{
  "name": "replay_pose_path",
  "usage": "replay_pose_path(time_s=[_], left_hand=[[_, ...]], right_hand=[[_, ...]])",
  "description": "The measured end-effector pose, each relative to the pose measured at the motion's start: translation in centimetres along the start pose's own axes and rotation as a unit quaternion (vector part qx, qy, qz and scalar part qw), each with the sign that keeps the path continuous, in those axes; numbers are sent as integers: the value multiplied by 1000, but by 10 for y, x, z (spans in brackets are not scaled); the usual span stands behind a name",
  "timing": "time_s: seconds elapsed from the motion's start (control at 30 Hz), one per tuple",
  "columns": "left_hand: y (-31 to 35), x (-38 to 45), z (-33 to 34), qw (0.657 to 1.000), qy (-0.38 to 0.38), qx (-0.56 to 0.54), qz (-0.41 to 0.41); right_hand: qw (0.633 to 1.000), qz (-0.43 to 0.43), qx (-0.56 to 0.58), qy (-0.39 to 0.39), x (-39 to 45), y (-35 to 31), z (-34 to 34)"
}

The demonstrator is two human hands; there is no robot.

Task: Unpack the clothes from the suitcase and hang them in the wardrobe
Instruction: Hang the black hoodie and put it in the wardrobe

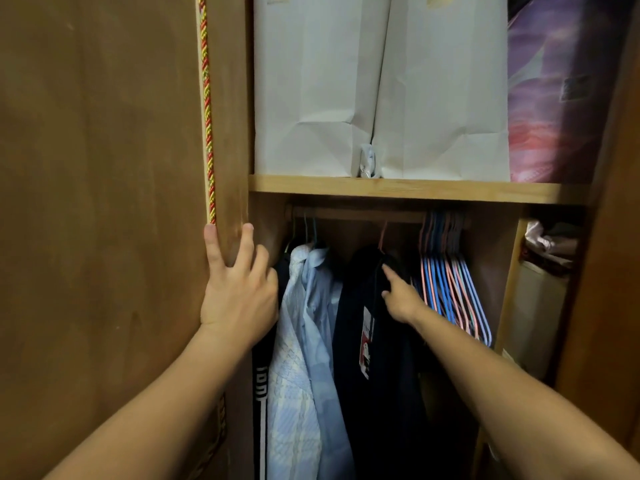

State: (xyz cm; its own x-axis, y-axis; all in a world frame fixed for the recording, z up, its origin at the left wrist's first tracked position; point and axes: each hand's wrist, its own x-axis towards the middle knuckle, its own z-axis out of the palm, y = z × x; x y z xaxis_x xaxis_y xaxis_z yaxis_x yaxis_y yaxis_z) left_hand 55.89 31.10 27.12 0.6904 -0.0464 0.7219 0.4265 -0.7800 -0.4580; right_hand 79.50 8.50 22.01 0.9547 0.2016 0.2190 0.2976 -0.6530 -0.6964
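left hand [239,289] grips the door [104,202] edge at nine o'clock, bracing; right hand [401,296], loose, index out, nudges the dark top [377,341] straight.

Suitcase out of view; dark garment's [367,306] label print unreadable

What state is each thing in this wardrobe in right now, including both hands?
Wardrobe door: open, its edge gripped by the left hand.
Right hand: touching the dark garment.
Dark garment: hanging on the rail.
Light blue shirts: hanging.
Empty hangers: bunched at the rail's right end.
White paper bags: upright on the shelf.
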Motion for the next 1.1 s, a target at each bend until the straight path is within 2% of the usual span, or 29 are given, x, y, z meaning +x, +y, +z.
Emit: replay_pose_path(time_s=[0.1, 0.27, 0.5, 0.7, 0.8, 0.83, 0.87, 0.9, 0.93, 0.97, 1.0, 1.1], left_hand=[[0, 1, 1, 1000, 6, -8, 1], [1, 2, 3, 1000, 11, -13, -2], [1, 1, -1, 1000, -9, -9, 9], [-1, -1, -3, 1000, -19, -3, 10], [-1, -1, -1, 1000, -8, -9, 14], [-1, -1, -1, 1000, -5, -9, 13], [-1, -1, -1, 1000, -3, -9, 12], [0, -1, 0, 1000, -2, -9, 12], [0, -1, 0, 1000, 0, -9, 10], [0, -1, 0, 1000, 1, -8, 8], [1, -1, 1, 1000, 1, -8, 7], [1, -1, 1, 1000, 1, -9, 9]], right_hand=[[992, 13, 115, 52, -32, 12, 14], [976, -16, 212, -41, -39, 11, 32], [954, -107, 197, -199, -27, -72, 83], [953, -87, 174, -232, -31, -83, 98], [960, -94, 115, -238, -46, -72, 80], [969, -107, 66, -211, -53, -65, 71], [980, -138, -13, -142, -58, -52, 63], [976, -175, -129, -30, -61, -36, 53], [943, -198, -254, 82, -59, -19, 43], [898, -185, -364, 162, -55, -2, 31], [869, -145, -426, 207, -53, 11, 16], [839, -51, -496, 219, -49, 30, -15]])
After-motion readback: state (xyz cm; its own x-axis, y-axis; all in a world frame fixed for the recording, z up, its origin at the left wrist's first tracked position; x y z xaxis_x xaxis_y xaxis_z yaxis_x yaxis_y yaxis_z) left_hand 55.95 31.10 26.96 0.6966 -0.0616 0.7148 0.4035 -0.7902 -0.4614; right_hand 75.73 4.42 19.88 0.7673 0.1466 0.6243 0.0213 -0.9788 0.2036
